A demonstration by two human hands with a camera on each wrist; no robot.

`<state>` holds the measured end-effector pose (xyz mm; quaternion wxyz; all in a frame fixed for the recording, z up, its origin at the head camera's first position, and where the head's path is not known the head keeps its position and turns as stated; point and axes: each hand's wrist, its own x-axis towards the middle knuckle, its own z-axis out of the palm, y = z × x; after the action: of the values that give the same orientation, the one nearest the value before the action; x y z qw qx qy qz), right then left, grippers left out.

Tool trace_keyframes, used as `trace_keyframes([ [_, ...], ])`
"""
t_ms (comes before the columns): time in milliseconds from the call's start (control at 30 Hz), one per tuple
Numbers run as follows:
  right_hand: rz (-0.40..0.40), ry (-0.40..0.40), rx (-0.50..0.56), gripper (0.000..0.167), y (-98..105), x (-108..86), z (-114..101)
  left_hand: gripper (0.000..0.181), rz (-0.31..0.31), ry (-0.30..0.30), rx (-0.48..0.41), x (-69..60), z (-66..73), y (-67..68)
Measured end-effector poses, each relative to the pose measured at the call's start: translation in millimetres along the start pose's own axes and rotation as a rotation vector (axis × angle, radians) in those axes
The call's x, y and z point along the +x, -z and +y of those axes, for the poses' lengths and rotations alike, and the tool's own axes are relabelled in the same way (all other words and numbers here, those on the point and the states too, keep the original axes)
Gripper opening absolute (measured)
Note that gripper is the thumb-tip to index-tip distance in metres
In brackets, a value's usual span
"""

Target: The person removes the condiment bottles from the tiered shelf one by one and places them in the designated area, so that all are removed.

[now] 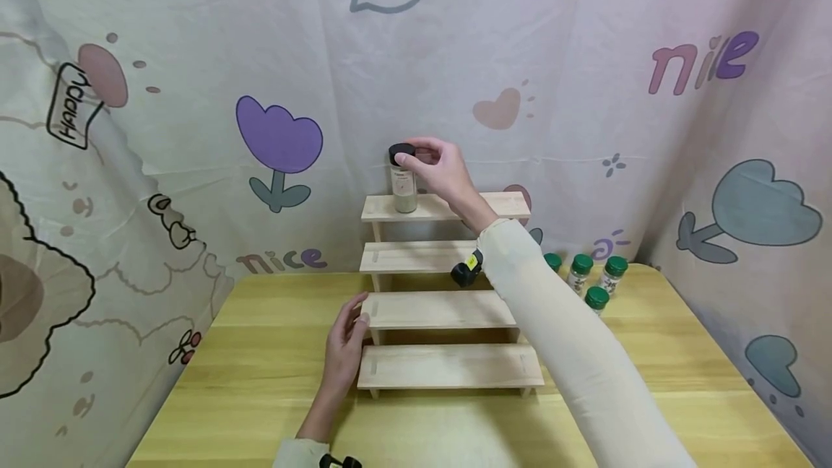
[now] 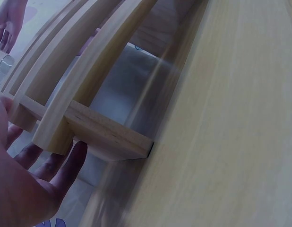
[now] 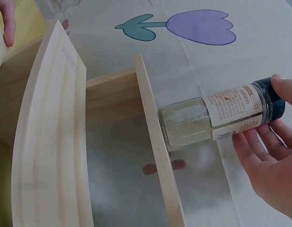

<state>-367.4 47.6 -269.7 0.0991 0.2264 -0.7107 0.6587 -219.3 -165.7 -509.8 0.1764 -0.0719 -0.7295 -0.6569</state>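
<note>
A wooden four-step rack point(image 1: 448, 309) stands on the table. On its top step, near the left end, stands a clear glass spice jar point(image 1: 404, 190) with a black cap, a printed label and pale powder inside. My right hand point(image 1: 445, 172) pinches the jar's cap between thumb and fingers. In the right wrist view the jar's base point(image 3: 184, 125) meets the top board. Lower down, my left hand point(image 1: 343, 345) holds the left end of the rack at the third step from the top; its fingers point(image 2: 75, 161) lie against the board ends, some tips hidden behind the wood.
Several green-capped jars point(image 1: 596, 299) stand on the table point(image 1: 273, 352) to the right of the rack, partly behind my right sleeve point(image 1: 572, 338). A printed cloth point(image 1: 442, 78) hangs behind the rack and along the sides.
</note>
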Motion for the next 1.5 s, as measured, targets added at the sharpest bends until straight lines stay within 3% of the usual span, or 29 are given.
trace_keyframes([
  [400, 0.025, 0.061, -0.018, 0.037, 21.1, -24.1, -18.3, 0.038, -0.014, 0.018, -0.010, 0.3, -0.1, 0.1],
  [1067, 0.090, 0.101, -0.015, 0.037, 73.9, -88.3, -33.0, 0.038, -0.012, 0.012, 0.010, 0.4, 0.0, 0.1],
  [1500, 0.162, 0.041, -0.061, 0.036, 111.9, -139.5, -29.2, 0.038, -0.026, 0.022, -0.010, 0.1, 2.9, 1.1],
])
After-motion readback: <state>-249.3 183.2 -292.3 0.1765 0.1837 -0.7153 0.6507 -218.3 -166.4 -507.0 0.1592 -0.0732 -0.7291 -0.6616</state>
